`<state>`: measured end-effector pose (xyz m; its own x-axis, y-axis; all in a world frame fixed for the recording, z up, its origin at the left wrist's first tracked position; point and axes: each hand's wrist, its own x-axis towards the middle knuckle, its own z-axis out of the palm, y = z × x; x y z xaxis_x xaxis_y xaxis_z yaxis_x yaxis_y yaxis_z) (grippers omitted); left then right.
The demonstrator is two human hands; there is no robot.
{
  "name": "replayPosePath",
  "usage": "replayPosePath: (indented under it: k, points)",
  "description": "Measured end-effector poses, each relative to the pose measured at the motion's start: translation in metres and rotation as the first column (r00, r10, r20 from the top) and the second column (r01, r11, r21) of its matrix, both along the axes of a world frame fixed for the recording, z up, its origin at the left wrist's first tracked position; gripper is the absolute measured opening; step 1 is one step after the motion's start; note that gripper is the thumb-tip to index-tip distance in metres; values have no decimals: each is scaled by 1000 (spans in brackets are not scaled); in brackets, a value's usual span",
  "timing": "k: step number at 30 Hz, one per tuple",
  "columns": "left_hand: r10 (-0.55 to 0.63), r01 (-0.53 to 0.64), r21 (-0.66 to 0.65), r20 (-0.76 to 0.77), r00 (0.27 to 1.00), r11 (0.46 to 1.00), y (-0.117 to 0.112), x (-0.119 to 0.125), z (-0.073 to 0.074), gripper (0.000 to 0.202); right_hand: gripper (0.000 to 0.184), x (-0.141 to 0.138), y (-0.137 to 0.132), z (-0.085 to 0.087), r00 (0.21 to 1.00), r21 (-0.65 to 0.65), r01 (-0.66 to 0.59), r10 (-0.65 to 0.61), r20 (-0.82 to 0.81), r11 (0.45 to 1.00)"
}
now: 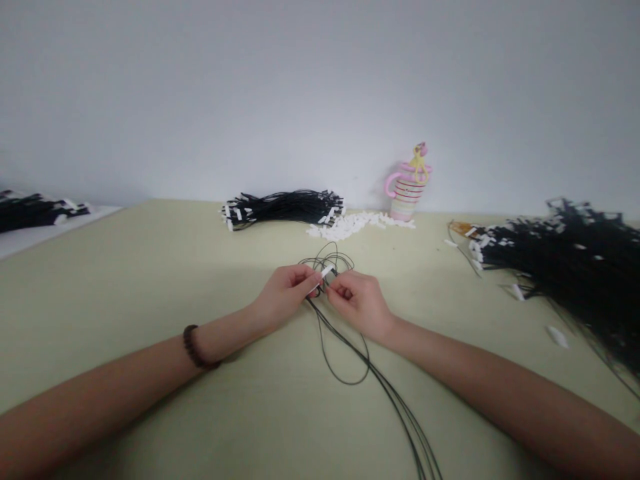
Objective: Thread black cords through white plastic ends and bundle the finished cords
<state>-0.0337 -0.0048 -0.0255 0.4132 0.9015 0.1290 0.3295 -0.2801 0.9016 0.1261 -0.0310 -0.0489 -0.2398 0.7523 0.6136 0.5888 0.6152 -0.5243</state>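
My left hand [286, 291] and my right hand [359, 301] meet at the middle of the pale green table [150, 280]. Both are closed in a pinch. Between the left fingertips is a small white connector [327, 271] on thin black wires [350, 347]. My right hand pinches the same wires just beside it. The wires loop behind the hands and trail toward the table's near edge. A dark bead bracelet [194, 348] is on my left wrist.
A tied bundle of black wires with white ends [283, 207] lies at the back. Loose white connectors [350, 225] are scattered beside a pink striped cup [407, 190]. A large heap of black wires [575, 257] fills the right side. Another bundle [35, 210] lies far left.
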Motion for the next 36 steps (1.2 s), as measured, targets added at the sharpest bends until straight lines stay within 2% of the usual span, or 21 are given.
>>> replayPosePath:
  k: [8, 13, 16, 19, 21, 22, 24, 26, 28, 31, 33, 36]
  points:
    - [9, -8, -16, 7, 1000, 1000, 0, 1, 2, 27, 14, -1, 1, 2, 1000, -16, -3, 2, -5, 1000]
    - [92, -85, -85, 80, 993, 993, 5, -2, -4, 29, 14, 0, 7, -1, 996, -157, 21, -34, -82, 987]
    - [116, -95, -126, 171, 978, 987, 13, -7, -2, 27, 20, 2, 14, -7, 983, -309, -87, 32, -180, 947]
    - [109, -66, -150, 303, 947, 987, 22, -13, 12, 21, 23, 5, 18, -9, 942, -385, -238, 114, -317, 892]
    - [80, -21, -152, 394, 916, 988, 25, -17, 27, 18, 25, 7, 19, -7, 891, -412, -366, 187, -413, 834]
    - [62, 3, -149, 427, 902, 989, 24, -20, 35, 17, 25, 9, 18, -4, 857, -435, -448, 235, -459, 781]
    - [15, 62, -144, 479, 877, 988, 21, -25, 50, 13, 24, 12, 16, 4, 779, -493, -603, 327, -535, 627]
    - [-70, 161, -152, 480, 875, 975, 14, -30, 60, 14, 22, 16, 13, 11, 721, -542, -691, 398, -568, 478]
    - [-187, 275, -163, 418, 889, 947, 6, -34, 65, 18, 23, 19, 12, 15, 706, -577, -708, 417, -573, 407]
    - [-438, 463, -160, 168, 883, 872, -6, -35, 67, 19, 30, 25, 17, 13, 658, -549, -752, 364, -659, 365]
    - [-592, 581, -140, -60, 803, 802, -13, -31, 67, 17, 32, 29, 23, 11, 586, -486, -801, 290, -757, 350]
    - [-634, 656, -49, -318, 705, 753, -19, -21, 61, 19, 28, 36, 35, 9, 517, -449, -826, 139, -845, 341]
